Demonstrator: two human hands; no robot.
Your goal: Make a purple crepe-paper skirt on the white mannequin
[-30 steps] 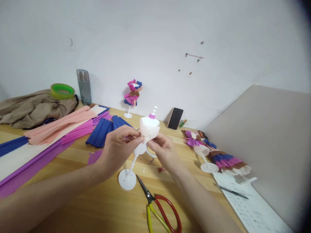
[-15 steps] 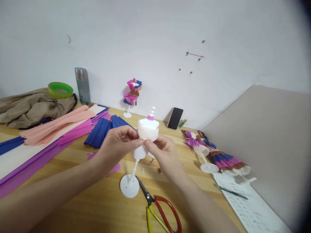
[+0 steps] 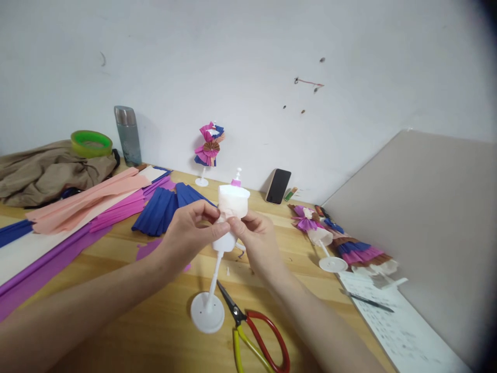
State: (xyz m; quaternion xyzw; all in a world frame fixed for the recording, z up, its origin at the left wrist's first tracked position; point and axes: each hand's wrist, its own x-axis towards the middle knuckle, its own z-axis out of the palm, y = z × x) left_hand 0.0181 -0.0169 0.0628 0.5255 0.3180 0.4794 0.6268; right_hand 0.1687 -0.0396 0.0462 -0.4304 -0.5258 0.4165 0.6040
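Note:
A small white mannequin on a stand (image 3: 214, 280) tilts slightly over the wooden table, with white paper (image 3: 233, 201) wrapped round its upper body and a pink band at its neck. My left hand (image 3: 194, 226) pinches the lower edge of this paper from the left. From the right, my right hand (image 3: 253, 233) pinches the same edge, thumb close to the other thumb. Both hands have their fingers closed on the paper; some fingertips are hidden behind it. Scissors (image 3: 243, 317) with red and yellow handles lie beside the round base.
Folded crepe paper (image 3: 93, 202) and blue pleated pieces (image 3: 155, 212) lie left. A dressed mannequin (image 3: 209, 147), a bottle (image 3: 129, 137) and a phone (image 3: 278, 186) are at the back. More dressed mannequins (image 3: 359, 251) and a written sheet (image 3: 399, 321) lie right.
The mannequin has tipped, its head lower and farther back and its base nearer to me. Both hands still hold the paper. The whole view has shifted slightly.

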